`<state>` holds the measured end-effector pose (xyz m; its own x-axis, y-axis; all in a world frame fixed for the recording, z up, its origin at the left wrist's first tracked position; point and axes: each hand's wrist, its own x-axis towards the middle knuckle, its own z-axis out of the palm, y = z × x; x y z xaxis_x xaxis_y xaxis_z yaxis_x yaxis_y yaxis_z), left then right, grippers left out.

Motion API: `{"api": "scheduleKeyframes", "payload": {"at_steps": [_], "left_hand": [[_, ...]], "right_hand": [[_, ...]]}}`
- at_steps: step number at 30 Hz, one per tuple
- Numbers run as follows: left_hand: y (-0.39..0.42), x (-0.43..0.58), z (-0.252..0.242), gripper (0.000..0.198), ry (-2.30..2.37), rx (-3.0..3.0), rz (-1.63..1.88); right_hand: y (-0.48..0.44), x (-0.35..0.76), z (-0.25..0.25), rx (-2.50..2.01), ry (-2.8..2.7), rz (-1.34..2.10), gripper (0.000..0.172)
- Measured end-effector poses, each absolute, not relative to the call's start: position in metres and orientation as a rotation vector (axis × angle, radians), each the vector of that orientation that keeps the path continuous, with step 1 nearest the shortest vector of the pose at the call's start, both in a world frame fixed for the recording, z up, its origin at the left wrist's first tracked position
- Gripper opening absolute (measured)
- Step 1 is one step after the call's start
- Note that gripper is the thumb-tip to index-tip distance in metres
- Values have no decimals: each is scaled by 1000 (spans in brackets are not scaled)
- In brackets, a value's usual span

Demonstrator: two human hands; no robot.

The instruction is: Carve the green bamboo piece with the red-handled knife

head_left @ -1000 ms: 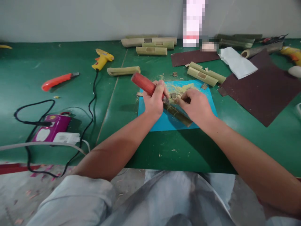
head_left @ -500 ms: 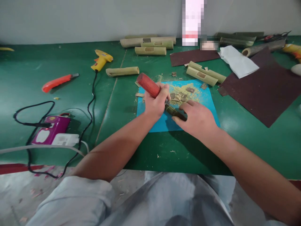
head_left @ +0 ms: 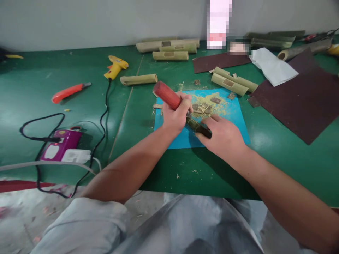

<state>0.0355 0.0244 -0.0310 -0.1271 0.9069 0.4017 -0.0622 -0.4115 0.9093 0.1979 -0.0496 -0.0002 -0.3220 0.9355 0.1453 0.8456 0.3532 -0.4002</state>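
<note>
My left hand (head_left: 175, 112) is closed around a tool with a thick red wooden handle (head_left: 166, 94). The handle slants up to the left, and a bit of grey metal shows below my fingers; the working end is hidden. That metal meets the near end of a dark green bamboo piece (head_left: 196, 126). My right hand (head_left: 222, 132) grips the bamboo's other end between thumb and fingers. Under both hands lies a blue sheet (head_left: 174, 143), strewn with yellowish shavings (head_left: 215, 103) and several brown chips (head_left: 208, 109).
Cut bamboo tubes (head_left: 171, 55) lie at the back, with more (head_left: 230, 84) beyond the sheet. Brown sheets (head_left: 299, 102) and white paper (head_left: 274, 67) are to the right. Leftward are a yellow glue gun (head_left: 114, 67), its cord, a red-handled cutter (head_left: 69, 93) and a purple power box (head_left: 69, 139).
Both hands keep their grip, and the tool and bamboo stay in nearly the same position. The view has turned slightly left, so the table's things appear shifted to the right.
</note>
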Motion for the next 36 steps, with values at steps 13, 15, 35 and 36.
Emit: {"api": "scheduleKeyframes", "payload": {"at_steps": [13,15,35,36], "left_hand": [[26,41,-26,40,1012,1426,1532],[27,41,-23,37,1028,1415,1523],[30,41,-30,40,1026,1396,1619],[30,41,-30,41,1025,1399,1624]], "right_hand": [[-49,189,-16,-1483,-2378,277,15],[-48,190,-17,-1473,-2384,290,15],[-47,188,-17,-1478,-2417,258,16],[-47,188,-17,-1479,-2420,258,17]]}}
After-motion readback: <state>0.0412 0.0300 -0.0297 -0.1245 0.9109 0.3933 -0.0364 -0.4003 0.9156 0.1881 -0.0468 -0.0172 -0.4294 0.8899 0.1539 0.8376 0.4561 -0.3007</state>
